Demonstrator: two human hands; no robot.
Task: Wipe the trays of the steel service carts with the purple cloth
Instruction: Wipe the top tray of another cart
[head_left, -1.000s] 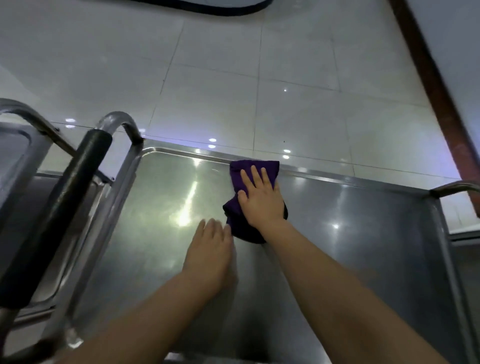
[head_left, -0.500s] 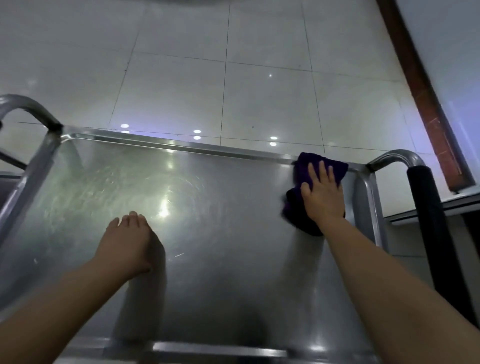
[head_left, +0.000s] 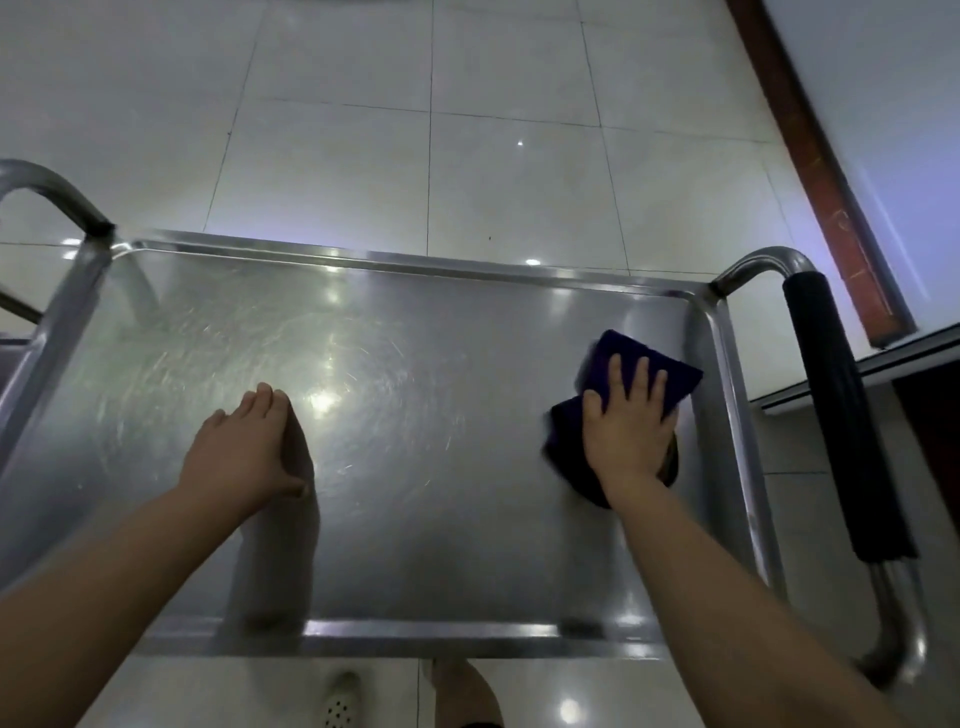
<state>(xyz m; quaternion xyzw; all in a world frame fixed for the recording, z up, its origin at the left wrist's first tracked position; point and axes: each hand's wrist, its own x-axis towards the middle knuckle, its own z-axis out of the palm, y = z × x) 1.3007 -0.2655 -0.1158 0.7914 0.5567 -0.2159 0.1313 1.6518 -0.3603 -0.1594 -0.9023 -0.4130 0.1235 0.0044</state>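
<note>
Fingers (head_left: 638, 382) of the right hand (head_left: 629, 423) are laid out straight and slightly spread, pressing flat on the purple cloth (head_left: 644, 371) at the right side of the frame, so it's a flat-palm press and not a grab. That cloth sits bunched on the steel tray (head_left: 415, 519), just beside the tray's raised right rim and a bit below its upper right corner, with part of it poking out past the fingertips and part dark under the wrist. Over on the left, the left hand (head_left: 244, 454) rests on the bare tray surface, fingers straight and close together, thumb out toward the middle, holding nothing. Tray takes up most of the middle of the frame and is pretty scuffed, with swirl marks catching the light. Cart handle (head_left: 836, 415) with a black grip runs down the right edge. Pale tiled floor (head_left: 363, 130) fills the top. A white shoe (head_left: 340, 701) peeks out at the bottom centre.
</note>
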